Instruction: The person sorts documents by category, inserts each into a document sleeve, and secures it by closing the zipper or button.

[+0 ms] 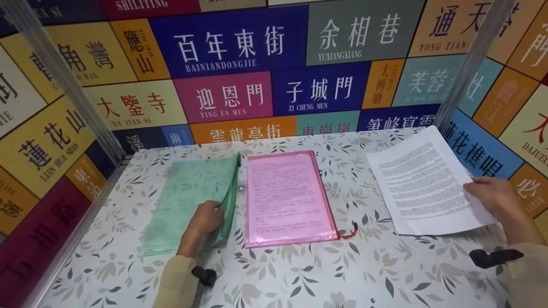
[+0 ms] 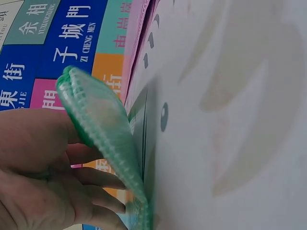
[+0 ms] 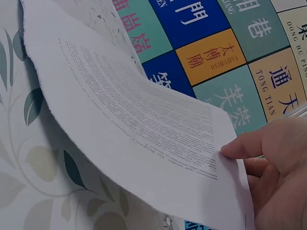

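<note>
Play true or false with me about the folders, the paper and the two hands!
1. The left hand holds up the edge of the green folder. True.
2. The right hand holds a red book. False: it pinches a white printed paper.
3. The pink folder lies flat between the green folder and the white paper. True.
4. The pink folder is empty. False: a printed sheet shows through it.
5. The white paper lies fully flat on the table. False: the right wrist view shows it lifted and curved off the table.
</note>
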{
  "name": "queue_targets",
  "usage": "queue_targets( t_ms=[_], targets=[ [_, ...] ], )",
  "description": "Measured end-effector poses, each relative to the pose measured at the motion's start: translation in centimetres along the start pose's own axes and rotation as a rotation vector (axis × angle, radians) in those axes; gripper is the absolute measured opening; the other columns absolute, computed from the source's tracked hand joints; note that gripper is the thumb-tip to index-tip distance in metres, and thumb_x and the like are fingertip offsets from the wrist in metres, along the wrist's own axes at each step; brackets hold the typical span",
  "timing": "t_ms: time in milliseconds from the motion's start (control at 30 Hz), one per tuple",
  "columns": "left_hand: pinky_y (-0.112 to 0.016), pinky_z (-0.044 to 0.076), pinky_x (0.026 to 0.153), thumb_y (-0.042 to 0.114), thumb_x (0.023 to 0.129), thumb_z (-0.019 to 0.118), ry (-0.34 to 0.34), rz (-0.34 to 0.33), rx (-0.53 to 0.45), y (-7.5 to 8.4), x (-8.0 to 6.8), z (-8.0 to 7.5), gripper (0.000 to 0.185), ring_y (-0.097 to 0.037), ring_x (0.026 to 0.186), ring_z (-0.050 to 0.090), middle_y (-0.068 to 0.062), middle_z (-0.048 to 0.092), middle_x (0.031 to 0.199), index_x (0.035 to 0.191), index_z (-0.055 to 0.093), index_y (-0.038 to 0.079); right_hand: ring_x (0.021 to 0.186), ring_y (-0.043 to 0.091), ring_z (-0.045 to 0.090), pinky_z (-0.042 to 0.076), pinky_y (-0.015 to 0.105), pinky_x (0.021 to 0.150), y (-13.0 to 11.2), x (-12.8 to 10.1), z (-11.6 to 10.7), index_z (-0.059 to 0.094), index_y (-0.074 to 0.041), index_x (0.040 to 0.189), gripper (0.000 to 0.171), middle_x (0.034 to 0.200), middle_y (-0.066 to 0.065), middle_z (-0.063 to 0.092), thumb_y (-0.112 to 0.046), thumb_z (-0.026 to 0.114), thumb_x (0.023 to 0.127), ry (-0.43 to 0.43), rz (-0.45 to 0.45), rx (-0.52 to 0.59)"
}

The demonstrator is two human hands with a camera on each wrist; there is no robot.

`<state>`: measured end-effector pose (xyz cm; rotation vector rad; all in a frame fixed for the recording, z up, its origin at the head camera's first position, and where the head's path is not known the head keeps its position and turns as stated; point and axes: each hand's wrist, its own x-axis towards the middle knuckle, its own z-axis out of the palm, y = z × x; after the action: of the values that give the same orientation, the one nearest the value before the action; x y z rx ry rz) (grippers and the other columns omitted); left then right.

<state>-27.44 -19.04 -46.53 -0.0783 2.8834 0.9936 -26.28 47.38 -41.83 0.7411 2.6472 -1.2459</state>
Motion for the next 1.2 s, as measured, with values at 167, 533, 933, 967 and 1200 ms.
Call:
queue_targets(
  t_ms=[167, 533, 933, 967, 1200],
  targets=[
    [-0.05, 0.053, 0.093, 0.013, 0.103, 0.045, 0.025, 0.024, -0.029, -0.1, -0.1, 0.0, 0.039, -0.028, 0.095, 0.065, -0.027, 0.066, 0.125, 0.13, 0.06, -0.01, 0.106, 0.045, 0.052, 0.056, 0.041, 0.077, -0.3, 0.1, -0.3, 0.028, 0.01, 0.15, 0.066, 0.14, 0.039, 0.038, -0.017, 0.054, 0.097, -0.02, 0.013, -0.128],
    [-0.029, 0.036, 0.054, 0.01, 0.102, 0.045, 0.089, 0.032, -0.094, 0.1, -0.1, 0.1, 0.028, -0.015, 0.057, 0.042, -0.001, 0.045, 0.064, 0.092, 0.069, -0.002, 0.11, 0.043, 0.05, 0.052, 0.045, 0.087, -0.1, 0.0, 0.3, 0.022, 0.011, 0.152, 0.078, 0.14, 0.038, 0.036, -0.013, 0.064, 0.091, -0.151, -0.016, -0.144],
    [-0.027, 0.025, 0.049, 0.007, 0.1, 0.045, 0.178, 0.037, -0.188, 1.1, -0.3, 0.0, 0.041, -0.012, 0.05, 0.026, 0.004, 0.028, 0.055, 0.062, 0.033, 0.013, 0.104, 0.032, 0.058, 0.054, 0.03, 0.076, -3.3, -2.1, 1.9, 0.027, 0.004, 0.153, 0.072, 0.143, 0.033, 0.042, -0.016, 0.063, 0.095, -0.122, -0.12, -0.035],
    [-0.027, 0.025, 0.049, 0.006, 0.1, 0.045, 0.184, 0.041, -0.198, 1.1, -0.3, 0.0, 0.041, -0.011, 0.05, 0.025, 0.005, 0.027, 0.055, 0.062, 0.032, 0.014, 0.101, 0.029, 0.059, 0.053, 0.029, 0.075, -3.5, -2.3, 2.1, 0.027, 0.005, 0.153, 0.071, 0.14, 0.032, 0.045, -0.015, 0.063, 0.095, -0.11, -0.13, -0.025],
    [-0.026, 0.024, 0.049, 0.006, 0.101, 0.044, 0.26, 0.089, -0.233, 1.4, -0.4, -0.4, 0.043, -0.012, 0.049, 0.023, 0.004, 0.025, 0.053, 0.06, 0.03, 0.013, 0.081, 0.007, 0.065, 0.056, 0.028, 0.072, -5.5, -3.2, 3.2, 0.032, 0.004, 0.151, 0.069, 0.105, -0.004, 0.064, -0.013, 0.065, 0.093, -0.057, -0.218, 0.053]
  ],
)
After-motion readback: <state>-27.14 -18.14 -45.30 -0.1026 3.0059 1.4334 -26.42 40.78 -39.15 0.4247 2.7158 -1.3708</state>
